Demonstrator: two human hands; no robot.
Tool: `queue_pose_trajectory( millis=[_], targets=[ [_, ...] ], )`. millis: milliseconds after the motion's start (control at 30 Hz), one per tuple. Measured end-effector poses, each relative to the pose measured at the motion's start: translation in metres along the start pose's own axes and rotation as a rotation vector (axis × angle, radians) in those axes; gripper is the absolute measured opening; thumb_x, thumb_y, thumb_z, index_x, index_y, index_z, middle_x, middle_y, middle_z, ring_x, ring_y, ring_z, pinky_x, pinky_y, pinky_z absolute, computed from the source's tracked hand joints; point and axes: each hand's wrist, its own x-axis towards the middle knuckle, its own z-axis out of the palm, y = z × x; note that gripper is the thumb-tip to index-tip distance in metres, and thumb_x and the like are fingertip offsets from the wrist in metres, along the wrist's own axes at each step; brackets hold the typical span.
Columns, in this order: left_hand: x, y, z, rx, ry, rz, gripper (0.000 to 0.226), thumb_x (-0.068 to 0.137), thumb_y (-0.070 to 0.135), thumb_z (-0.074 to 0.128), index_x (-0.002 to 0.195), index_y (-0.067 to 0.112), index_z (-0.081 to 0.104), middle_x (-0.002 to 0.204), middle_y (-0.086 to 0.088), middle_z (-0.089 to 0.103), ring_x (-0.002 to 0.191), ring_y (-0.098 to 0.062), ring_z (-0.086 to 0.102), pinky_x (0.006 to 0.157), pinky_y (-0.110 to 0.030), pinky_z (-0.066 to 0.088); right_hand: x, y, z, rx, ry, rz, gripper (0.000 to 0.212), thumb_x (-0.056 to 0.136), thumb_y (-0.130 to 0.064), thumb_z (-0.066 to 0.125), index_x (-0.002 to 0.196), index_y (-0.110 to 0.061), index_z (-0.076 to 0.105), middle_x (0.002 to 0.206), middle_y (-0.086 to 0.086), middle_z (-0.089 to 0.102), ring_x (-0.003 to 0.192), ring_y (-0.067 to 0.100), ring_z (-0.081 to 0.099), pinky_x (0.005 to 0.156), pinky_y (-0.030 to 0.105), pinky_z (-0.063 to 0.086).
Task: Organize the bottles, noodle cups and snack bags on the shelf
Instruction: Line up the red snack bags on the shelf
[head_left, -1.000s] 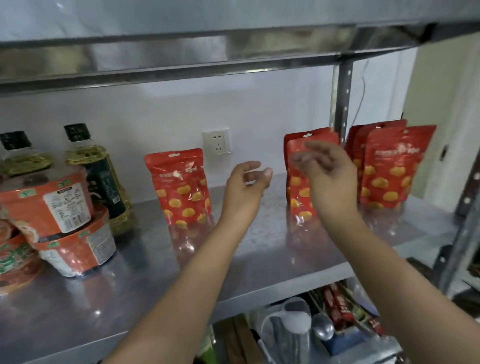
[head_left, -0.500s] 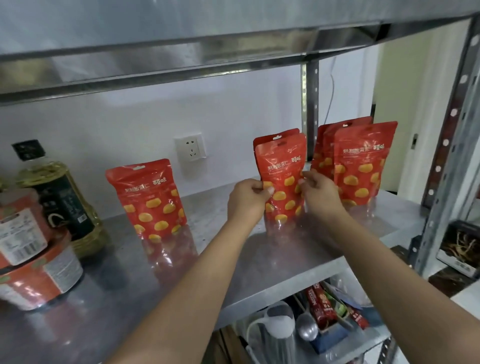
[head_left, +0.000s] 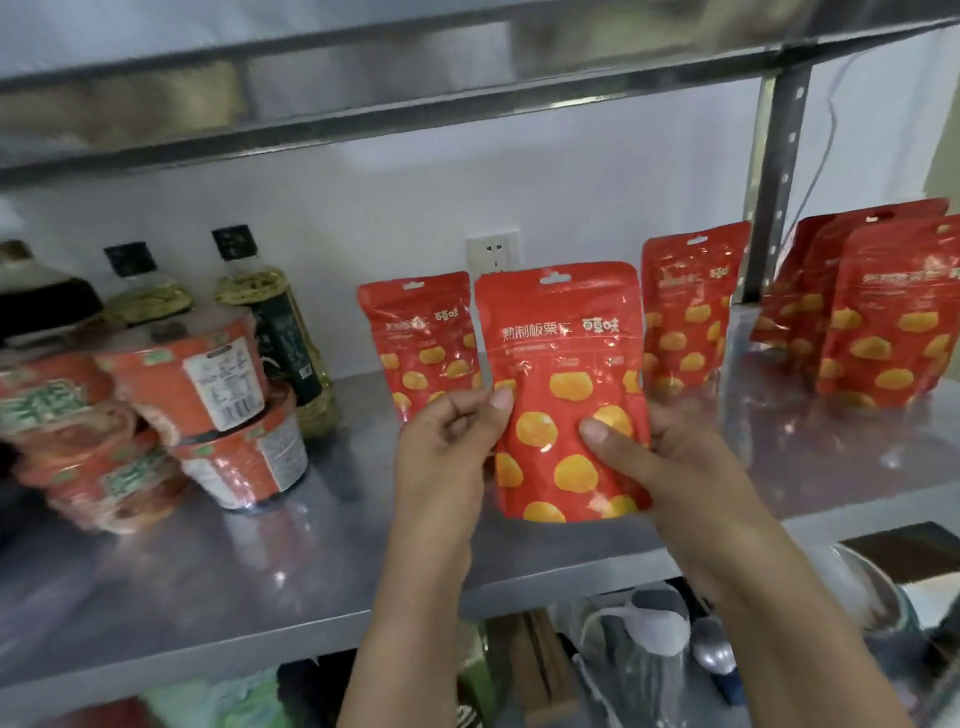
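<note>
Red bag (head_left: 563, 384), pinched between left hand (head_left: 449, 447) and right hand (head_left: 675, 467) above the shelf (head_left: 260, 571), likely needs placing upright among the standing bags (head_left: 685, 312).

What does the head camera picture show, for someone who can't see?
A left hand and right hand hold a red snack bag above a metal shelf. More red bags stand behind; noodle cups and bottles sit left.

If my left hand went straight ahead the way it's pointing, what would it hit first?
Most likely the standing snack bag right behind the left hand, which holds the front bag. The gap between them is unclear.
</note>
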Motion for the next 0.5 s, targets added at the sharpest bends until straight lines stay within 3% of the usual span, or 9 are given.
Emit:
queue_pose_trajectory(
  millis=[133,333,500],
  targets=[
    [-0.010,0.005,-0.021,-0.015,-0.083,-0.053,0.049,0.074,0.043,0.082,0.112,0.014,0.072,0.105,-0.004,0.077,0.099,-0.024,0.074,0.087,-0.042,0.058,0.002,0.009,0.023,0.055,-0.087,0.018,0.030,0.079,-0.022,0.071,0.107,-0.014,0.073,0.102,0.011,0.077,0.095,0.031,0.075,0.081,0.039,0.062],
    [-0.017,0.005,-0.029,-0.041,0.006,-0.002,0.041,0.079,0.032,0.076,0.113,0.010,0.072,0.102,-0.008,0.078,0.093,-0.027,0.075,0.085,-0.044,0.060,-0.004,0.013,0.048,0.072,-0.069,0.009,0.026,0.077,-0.023,0.071,0.102,-0.016,0.074,0.095,0.006,0.079,0.085,0.022,0.076,0.068,0.026,0.060],
    [-0.021,0.002,-0.024,-0.064,0.027,0.054,0.031,0.086,0.026,0.074,0.111,0.007,0.072,0.102,-0.009,0.077,0.093,-0.028,0.075,0.083,-0.045,0.060,-0.008,0.012,0.047,0.051,-0.035,-0.035,0.022,0.080,-0.022,0.072,0.101,-0.016,0.075,0.095,0.007,0.078,0.087,0.025,0.076,0.072,0.033,0.063]
  ],
)
